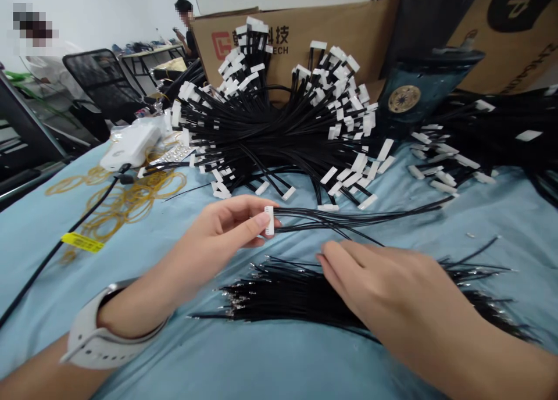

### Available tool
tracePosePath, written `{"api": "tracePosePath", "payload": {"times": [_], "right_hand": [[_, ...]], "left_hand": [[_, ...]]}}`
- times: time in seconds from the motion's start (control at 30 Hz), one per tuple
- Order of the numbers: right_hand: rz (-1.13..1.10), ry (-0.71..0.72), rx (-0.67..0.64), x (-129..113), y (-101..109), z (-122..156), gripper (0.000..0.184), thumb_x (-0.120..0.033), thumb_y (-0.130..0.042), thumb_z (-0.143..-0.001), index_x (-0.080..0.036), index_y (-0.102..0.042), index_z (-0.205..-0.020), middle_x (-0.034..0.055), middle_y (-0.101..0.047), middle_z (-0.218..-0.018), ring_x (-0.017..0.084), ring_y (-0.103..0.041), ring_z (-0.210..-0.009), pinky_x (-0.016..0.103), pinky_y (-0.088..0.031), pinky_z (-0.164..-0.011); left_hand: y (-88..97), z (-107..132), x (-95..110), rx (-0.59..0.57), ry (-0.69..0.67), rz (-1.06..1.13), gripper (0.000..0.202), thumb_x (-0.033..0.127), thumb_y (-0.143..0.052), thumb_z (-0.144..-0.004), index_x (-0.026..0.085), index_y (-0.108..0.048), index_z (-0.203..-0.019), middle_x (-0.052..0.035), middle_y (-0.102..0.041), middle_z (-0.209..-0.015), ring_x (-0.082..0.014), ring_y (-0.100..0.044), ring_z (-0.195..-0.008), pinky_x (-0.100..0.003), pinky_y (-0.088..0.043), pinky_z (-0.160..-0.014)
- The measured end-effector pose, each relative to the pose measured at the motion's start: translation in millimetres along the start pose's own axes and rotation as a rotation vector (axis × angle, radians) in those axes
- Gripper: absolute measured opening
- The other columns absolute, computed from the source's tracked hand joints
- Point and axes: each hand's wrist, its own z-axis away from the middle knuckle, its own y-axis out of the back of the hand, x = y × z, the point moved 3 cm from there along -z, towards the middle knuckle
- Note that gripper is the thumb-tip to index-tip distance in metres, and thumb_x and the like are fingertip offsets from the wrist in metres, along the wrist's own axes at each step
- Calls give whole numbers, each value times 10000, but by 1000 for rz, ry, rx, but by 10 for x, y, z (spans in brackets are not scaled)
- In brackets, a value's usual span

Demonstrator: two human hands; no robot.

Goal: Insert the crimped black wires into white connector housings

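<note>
My left hand [226,228] pinches a small white connector [269,220] between thumb and fingers. Several thin black wires [357,218] run from that connector off to the right. My right hand [387,286] rests palm down on a bundle of loose black wires [283,292] with bare metal tips, its fingertips pressed together at the bundle's top edge; whether they grip a wire is hidden. A white watch [98,336] sits on my left wrist. Everything lies on a light blue cloth [261,365].
A big heap of finished black cables with white connectors [279,121] lies behind, more of them at the right [453,161]. Yellow rubber bands [126,199], a white charger [131,144] with a black cord, and cardboard boxes [305,39] stand around. A person stands far back.
</note>
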Motion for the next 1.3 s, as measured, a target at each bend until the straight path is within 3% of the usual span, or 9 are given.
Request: {"api": "tracePosePath", "payload": {"times": [0.1,0.2,0.4,0.57,0.77,0.83,0.93,1.03,1.3], "right_hand": [[192,-91,80,20,64,-21,233,12,-517,-539,-196,-422,-583,2,-454,-541,176,-485,-411,258,-228,-380],[290,-140,-16,70,35,-27,274,39,-523,-500,-171,-469,-667,13,-483,-602,184,-526,-455,240,-229,-376],[69,-74,-129,204,64,22,283,37,-501,-503,-187,-467,-672,5,-499,-600,174,-507,-451,268,-302,-397],[-100,-65,-201,382,69,34,122,-80,-473,-748,-193,-497,-710,45,-549,-712,206,-548,-598,313,-384,-513],[-481,-200,-389,494,-8,-67,141,-260,-565,-845,-203,-543,-718,-12,-587,-697,137,-542,-611,243,-371,-516],[-554,-267,-407,526,-12,-99,192,-320,-493,-892,-215,-588,-761,-18,-601,-692,126,-540,-597,235,-368,-507],[-566,-310,-405,560,-45,-125,224,-220,-401,-909,-214,-616,-846,-24,-584,-636,113,-514,-529,229,-353,-489],[-499,-306,-364,571,-115,-119,109,-208,-502,-857,-192,-597,-910,-24,-568,-631,108,-475,-487,227,-342,-482],[-436,-221,-327,613,-109,-102,174,-143,-471,-844,-186,-601,-737,15,-605,-717,138,-535,-619,251,-378,-563]], "left_hand": [[13,-4,3,43,22,45,101,239,-628,-831,178,-691,-882,10,-594,-757,-86,-539,-712,-151,-453,-640],[17,-9,0,63,61,96,102,233,-651,-806,187,-710,-875,4,-605,-792,-97,-552,-753,-161,-475,-671],[53,-35,-46,145,127,175,79,230,-678,-791,193,-714,-851,28,-604,-725,-64,-541,-681,-122,-466,-632],[88,-53,-78,188,171,270,45,184,-671,-789,170,-705,-815,20,-615,-711,-62,-553,-655,-126,-476,-626],[100,-60,-71,237,198,331,66,114,-657,-788,164,-701,-785,10,-641,-702,-63,-578,-623,-123,-492,-594],[90,-56,-68,236,213,343,81,107,-641,-802,160,-699,-785,6,-644,-702,-61,-583,-619,-120,-497,-593],[74,-45,-62,213,214,343,77,113,-636,-810,153,-699,-793,0,-644,-703,-62,-584,-624,-121,-500,-597],[70,-36,-57,196,198,337,62,127,-645,-806,154,-701,-812,1,-641,-703,-65,-583,-635,-124,-501,-604],[72,-46,-64,204,219,334,74,112,-646,-797,161,-699,-815,-1,-648,-710,-70,-593,-641,-129,-502,-607]]}}
